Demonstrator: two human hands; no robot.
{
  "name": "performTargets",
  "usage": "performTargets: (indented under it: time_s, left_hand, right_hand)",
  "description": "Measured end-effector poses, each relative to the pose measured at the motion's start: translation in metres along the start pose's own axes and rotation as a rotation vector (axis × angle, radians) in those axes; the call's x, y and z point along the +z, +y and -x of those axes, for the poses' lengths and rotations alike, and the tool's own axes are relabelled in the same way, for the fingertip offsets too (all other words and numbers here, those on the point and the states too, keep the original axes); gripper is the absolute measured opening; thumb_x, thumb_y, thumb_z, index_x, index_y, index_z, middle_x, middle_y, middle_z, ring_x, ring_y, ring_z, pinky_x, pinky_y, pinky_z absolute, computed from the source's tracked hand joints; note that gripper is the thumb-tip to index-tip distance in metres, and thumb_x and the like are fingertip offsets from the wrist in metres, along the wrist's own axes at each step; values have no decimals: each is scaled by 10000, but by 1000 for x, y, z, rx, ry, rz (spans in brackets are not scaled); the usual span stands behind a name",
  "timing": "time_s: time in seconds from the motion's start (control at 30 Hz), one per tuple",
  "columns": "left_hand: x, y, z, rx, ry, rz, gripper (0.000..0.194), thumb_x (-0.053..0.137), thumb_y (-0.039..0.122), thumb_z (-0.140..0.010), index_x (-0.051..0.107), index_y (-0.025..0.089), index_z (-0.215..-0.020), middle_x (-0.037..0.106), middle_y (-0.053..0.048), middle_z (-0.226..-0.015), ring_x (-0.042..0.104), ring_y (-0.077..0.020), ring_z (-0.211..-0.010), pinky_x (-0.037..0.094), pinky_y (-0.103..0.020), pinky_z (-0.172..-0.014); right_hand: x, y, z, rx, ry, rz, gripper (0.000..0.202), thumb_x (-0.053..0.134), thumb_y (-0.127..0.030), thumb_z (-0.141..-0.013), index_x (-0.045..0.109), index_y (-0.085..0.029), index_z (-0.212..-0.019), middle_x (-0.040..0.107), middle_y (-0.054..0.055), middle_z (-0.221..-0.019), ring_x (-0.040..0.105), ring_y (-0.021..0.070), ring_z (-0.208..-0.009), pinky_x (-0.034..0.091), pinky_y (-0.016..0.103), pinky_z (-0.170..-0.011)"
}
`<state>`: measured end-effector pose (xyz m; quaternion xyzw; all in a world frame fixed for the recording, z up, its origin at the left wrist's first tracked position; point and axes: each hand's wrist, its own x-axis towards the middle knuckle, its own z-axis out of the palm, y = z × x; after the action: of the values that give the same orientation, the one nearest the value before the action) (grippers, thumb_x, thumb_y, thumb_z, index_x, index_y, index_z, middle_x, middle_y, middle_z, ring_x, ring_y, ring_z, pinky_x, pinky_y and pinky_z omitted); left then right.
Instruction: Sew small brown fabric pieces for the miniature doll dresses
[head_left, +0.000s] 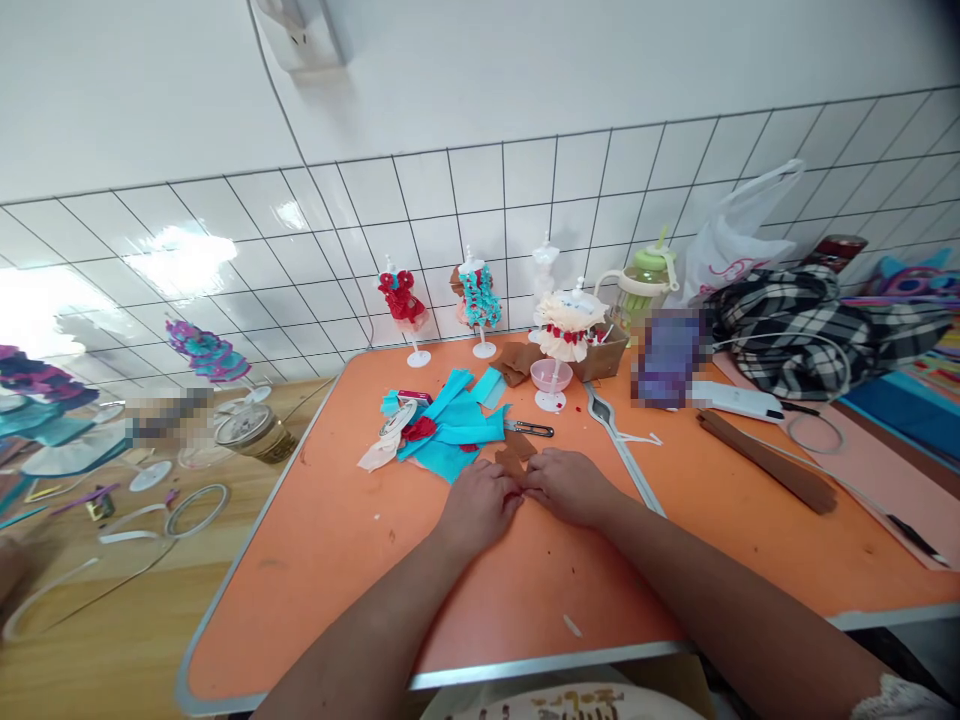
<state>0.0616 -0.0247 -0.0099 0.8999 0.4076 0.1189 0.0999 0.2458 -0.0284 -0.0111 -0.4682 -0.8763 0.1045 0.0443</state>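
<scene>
Centre of the orange desk, and both hands are working close together over a small piece of brown paper. The left hand is closed on its near edge, fingers curled in; the right hand comes in from the other side, closed on the same piece, and the fingertips all but meet. Exactly which fingers do the pinching is hidden under the knuckles.

The paper looks thin and crinkled, so a light, even pinch is the one to use here: let one hand anchor the edge while the other shapes it in small moves, since a hard sideways tug could stretch or tear it. Wrists low is good, that steadies the fingers nicely.

Just beyond, on the far left side, blue paper lies in an overlapping heap with a red scrap on it. The black-handled snips sit right by that heap, near the fingertips, so the knuckles want to stay clear of the blades. Farther back, a cream ruffled dress stands on its white form above the pink bowl. Over on the right, a long brown strip lies flat, well apart from the hands.
</scene>
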Motion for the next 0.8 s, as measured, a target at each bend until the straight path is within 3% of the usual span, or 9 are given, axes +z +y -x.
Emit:
performTargets:
  time_s: [0.2,0.43,0.8]
  left_hand:
    - [0,0,1,-50,-32,-32,201,486,226,-857,686,226,-847,677,-35,-864,559,-204,-869,385,-339,-740]
    - [-1,-1,0,-63,-39,-3,172,527,279,-842,679,239,-913,678,-35,-889,569,-205,-881,398,-329,-751]
    - [5,2,-2,-108,-46,-87,245,446,256,-874,691,253,-883,647,-47,-845,572,-199,-832,394,-310,-677]
  right_hand:
    - [0,-6,1,76,73,-53,253,431,-350,-905,627,-283,-1049,601,31,-979,540,162,-883,329,238,-637]
    - [9,-6,-5,121,-14,-76,255,424,-327,-908,664,-255,-954,613,31,-902,551,160,-859,327,239,-643]
    - [10,-5,-8,165,45,-167,181,490,-282,-861,668,-265,-885,657,-3,-883,570,162,-823,311,239,-610]
